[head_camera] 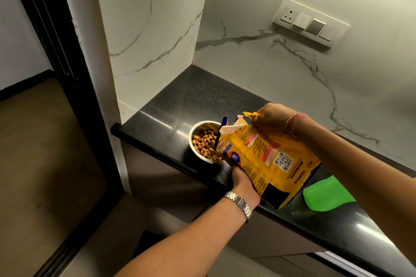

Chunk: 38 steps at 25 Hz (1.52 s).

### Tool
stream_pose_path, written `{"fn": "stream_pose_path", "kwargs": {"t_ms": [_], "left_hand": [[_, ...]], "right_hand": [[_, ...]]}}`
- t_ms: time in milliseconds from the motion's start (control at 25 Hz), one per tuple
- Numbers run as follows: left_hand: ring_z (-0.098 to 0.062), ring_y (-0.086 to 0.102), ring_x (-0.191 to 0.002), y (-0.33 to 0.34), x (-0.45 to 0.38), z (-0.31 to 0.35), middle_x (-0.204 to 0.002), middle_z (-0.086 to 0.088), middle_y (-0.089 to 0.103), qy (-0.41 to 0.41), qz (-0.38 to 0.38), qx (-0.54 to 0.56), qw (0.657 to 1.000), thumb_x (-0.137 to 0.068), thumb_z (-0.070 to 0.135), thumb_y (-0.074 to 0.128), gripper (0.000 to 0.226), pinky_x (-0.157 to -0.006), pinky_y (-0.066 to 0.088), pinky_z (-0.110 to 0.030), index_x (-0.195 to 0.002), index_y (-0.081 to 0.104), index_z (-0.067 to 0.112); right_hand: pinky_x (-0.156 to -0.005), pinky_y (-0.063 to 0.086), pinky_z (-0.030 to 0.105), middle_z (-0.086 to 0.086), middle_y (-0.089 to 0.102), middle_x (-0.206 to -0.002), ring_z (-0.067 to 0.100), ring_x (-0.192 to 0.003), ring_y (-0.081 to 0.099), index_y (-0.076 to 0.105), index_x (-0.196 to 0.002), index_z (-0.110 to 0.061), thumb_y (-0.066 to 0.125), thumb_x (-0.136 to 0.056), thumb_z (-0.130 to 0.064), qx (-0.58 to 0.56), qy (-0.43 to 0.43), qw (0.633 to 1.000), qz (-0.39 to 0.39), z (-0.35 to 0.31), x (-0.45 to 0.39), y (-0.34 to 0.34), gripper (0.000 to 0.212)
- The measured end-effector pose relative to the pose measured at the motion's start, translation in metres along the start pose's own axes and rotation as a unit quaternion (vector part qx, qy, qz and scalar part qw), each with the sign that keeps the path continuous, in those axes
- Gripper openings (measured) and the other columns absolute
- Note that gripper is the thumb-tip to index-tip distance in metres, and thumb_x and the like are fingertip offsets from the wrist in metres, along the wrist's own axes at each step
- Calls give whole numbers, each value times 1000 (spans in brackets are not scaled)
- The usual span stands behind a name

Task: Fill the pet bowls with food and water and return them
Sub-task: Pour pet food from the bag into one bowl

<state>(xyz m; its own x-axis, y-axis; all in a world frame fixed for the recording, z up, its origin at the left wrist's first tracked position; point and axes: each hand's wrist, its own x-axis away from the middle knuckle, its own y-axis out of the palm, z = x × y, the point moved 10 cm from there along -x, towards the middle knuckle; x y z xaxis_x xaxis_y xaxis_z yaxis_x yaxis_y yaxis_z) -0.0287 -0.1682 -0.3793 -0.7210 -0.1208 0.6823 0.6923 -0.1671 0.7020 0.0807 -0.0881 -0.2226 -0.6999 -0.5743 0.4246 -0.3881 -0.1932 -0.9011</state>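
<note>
A person's left hand (242, 181) and right hand (270, 119) are gripping a yellow food bag (270, 159), tipping it over a kibble-filled steel bowl (202, 144) near the counter's (180, 101) left end. Tipping further is likely risking spilled kibble.

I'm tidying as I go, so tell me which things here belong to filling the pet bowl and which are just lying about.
Part of the job:
- steel bowl holding kibble
- yellow food bag, held by the left hand and right hand

Just lying about:
- green item on the black counter
- wall switch panel
</note>
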Motion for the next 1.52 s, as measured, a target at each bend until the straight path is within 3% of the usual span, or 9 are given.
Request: {"fn": "stream_pose_path", "kwargs": {"t_ms": [160,280,560,760,960,1080,1240,1360,1520], "left_hand": [[-37,42,-133,0,-7,2,-148,-15,42,4,-20,4,1000,-96,61,22,63,-109,34,-52,-138,48,22],[-38,36,-137,1,-15,3,-152,-14,36,4,-38,4,999,-95,61,21,66,-113,27,-55,-144,41,20],[-37,36,-137,-3,-13,-2,-152,-14,37,-5,-18,13,1000,-95,62,23,66,-114,28,-53,-142,43,20],[-37,39,-135,-2,-10,4,-149,-14,41,12,5,20,1000,-97,56,26,54,-111,31,-52,-129,52,22],[-36,40,-135,-5,-10,7,-149,-15,41,16,17,6,1000,-98,52,24,55,-112,31,-50,-136,47,20],[-37,40,-134,-6,-9,7,-148,-15,41,13,10,3,1000,-98,55,23,57,-112,30,-51,-135,48,20],[-37,44,-130,-6,-11,10,-145,-16,46,20,22,-2,1000,-98,53,23,50,-107,35,-51,-121,54,22],[-37,43,-131,-7,-11,11,-146,-16,44,20,27,-2,999,-98,52,23,51,-105,35,-49,-127,53,21],[-37,43,-131,-9,-10,9,-146,-16,44,13,37,-3,999,-99,50,23,43,-106,35,-48,-115,53,23]], "right_hand": [[-52,39,21,0,56,-72,12,-61,51,65,-103,-6,51,-97,-37,-11,12,1000,2,4,1,-3,34],[-51,38,20,1,55,-73,11,-60,50,65,-105,-5,51,-98,-36,-3,5,1000,2,2,1,1,35],[-52,40,19,1,56,-73,10,-61,50,66,-105,-4,51,-97,-36,-5,-5,1000,4,-2,0,0,36],[-52,39,19,0,54,-70,11,-61,50,66,-103,-5,52,-97,-36,-4,-3,1000,14,-6,-2,-7,35],[-52,39,19,6,58,-81,12,-63,51,67,-104,-1,52,-97,-36,9,-6,1000,18,-11,-3,-3,38],[-52,38,19,3,56,-75,10,-60,49,66,-104,-2,52,-97,-37,10,-1,1000,10,-11,-4,-2,39],[-51,37,19,0,52,-68,10,-60,49,66,-103,-2,53,-97,-35,20,-1,1000,20,-11,-8,-5,37],[-53,40,18,4,58,-78,15,-71,55,66,-105,-2,52,-97,-34,20,-2,1000,9,-8,-8,-2,36],[-59,44,21,5,59,-80,16,-72,56,66,-104,-1,51,-98,-34,21,-1,1000,9,-7,-9,1,36]]}}
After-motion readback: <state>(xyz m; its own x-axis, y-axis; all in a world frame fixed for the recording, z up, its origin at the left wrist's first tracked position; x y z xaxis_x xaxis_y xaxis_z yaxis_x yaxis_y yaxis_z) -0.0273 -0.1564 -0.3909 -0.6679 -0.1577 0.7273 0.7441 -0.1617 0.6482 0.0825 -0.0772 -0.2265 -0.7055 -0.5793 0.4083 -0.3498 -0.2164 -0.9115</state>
